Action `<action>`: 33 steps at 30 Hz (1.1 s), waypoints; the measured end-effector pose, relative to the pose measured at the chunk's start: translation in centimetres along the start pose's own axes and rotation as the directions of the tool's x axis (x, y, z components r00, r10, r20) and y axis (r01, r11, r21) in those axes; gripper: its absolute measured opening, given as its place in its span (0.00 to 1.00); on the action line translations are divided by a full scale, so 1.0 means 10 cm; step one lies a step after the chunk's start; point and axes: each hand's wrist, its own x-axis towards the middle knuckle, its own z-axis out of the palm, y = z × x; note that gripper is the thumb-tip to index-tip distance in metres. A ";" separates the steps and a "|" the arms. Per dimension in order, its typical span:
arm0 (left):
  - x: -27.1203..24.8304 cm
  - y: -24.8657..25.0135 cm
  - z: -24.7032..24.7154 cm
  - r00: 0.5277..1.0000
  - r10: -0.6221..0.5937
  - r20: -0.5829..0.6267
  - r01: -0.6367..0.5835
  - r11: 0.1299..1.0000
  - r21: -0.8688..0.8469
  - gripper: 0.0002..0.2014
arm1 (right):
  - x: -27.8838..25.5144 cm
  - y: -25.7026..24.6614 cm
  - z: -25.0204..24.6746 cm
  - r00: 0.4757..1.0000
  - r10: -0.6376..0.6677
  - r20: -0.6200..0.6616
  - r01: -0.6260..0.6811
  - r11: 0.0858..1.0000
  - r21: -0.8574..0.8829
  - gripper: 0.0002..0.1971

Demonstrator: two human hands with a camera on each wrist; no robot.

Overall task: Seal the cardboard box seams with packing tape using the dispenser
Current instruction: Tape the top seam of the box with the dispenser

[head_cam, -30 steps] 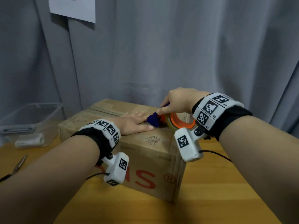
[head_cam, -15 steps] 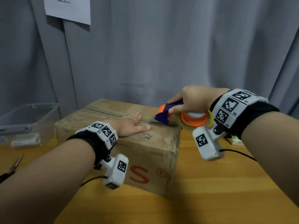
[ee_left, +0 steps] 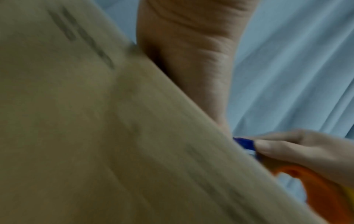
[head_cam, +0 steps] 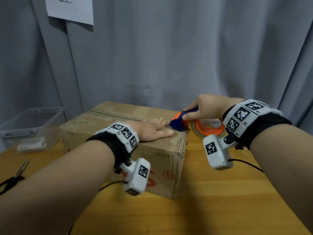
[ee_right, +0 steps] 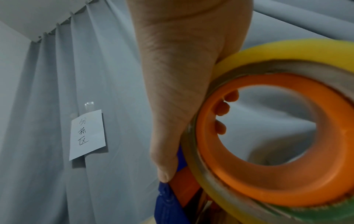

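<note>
A brown cardboard box with red print stands on the wooden table, its top seam running from the far left to the right end. My left hand lies flat on the box top near that right end, fingers straight. My right hand grips the orange and blue tape dispenser with its roll of clear tape; the blue nose sits at the box's top right edge, just beyond my left fingertips. In the right wrist view my thumb presses the blue part and my fingers curl through the orange ring.
A clear plastic tub stands on the table left of the box. Dark-handled scissors lie near the left front edge. A grey curtain hangs close behind, with a paper note on it. Cables trail from both wrist cameras.
My right hand has drawn the dispenser rightward along the seam from the middle of the box top to its right edge. The left hand has stayed flat on the box.
</note>
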 end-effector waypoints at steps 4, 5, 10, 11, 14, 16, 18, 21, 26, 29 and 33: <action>-0.05 -0.27 -0.04 0.991 -0.134 -0.001 0.134 0.991 0.001 0.41 | -0.06 0.03 0.07 0.999 0.027 -0.032 -0.023 0.995 0.093 0.24; -0.05 -0.23 -0.06 0.985 -0.173 0.006 0.173 0.984 0.045 0.45 | -0.09 0.03 0.08 0.999 0.034 -0.041 -0.029 0.993 0.115 0.24; -0.07 0.38 0.00 0.995 -0.091 0.034 0.087 0.992 0.094 0.47 | -0.17 0.01 0.12 0.996 0.062 -0.063 -0.051 0.987 0.155 0.22; -0.06 0.47 0.04 0.998 -0.055 0.015 0.054 0.996 0.075 0.47 | -0.19 0.01 0.13 0.995 0.069 -0.069 -0.057 0.985 0.161 0.22; 0.02 0.48 0.14 0.986 -0.150 -0.070 0.155 0.985 0.074 0.55 | -0.23 -0.02 0.17 0.990 0.099 -0.101 -0.079 0.980 0.184 0.23; 0.02 0.43 0.19 0.982 -0.174 -0.079 0.179 0.983 0.053 0.56 | -0.26 -0.04 0.17 0.989 0.096 -0.109 -0.075 0.979 0.188 0.22; -0.08 0.39 0.20 0.986 -0.142 -0.089 0.147 0.988 0.051 0.56 | -0.31 -0.08 0.14 0.992 0.080 -0.096 -0.061 0.981 0.185 0.21; -0.30 0.23 0.19 0.991 -0.077 -0.114 0.080 0.997 0.021 0.50 | -0.39 -0.24 0.07 0.999 0.022 -0.042 -0.014 0.981 0.192 0.21; -0.69 -0.08 0.19 0.997 0.031 -0.076 -0.038 0.995 -0.088 0.44 | -0.42 -0.56 0.00 0.999 -0.033 0.017 0.030 0.987 0.158 0.22; -0.69 -0.13 0.20 0.995 0.037 -0.097 -0.052 0.985 -0.163 0.40 | -0.48 -0.62 0.03 1.000 0.004 0.013 -0.006 0.987 0.163 0.22; -0.57 -0.06 0.20 0.982 0.075 -0.175 -0.104 0.981 -0.166 0.44 | -0.54 -0.62 -0.05 1.000 0.028 -0.006 -0.027 0.994 0.104 0.22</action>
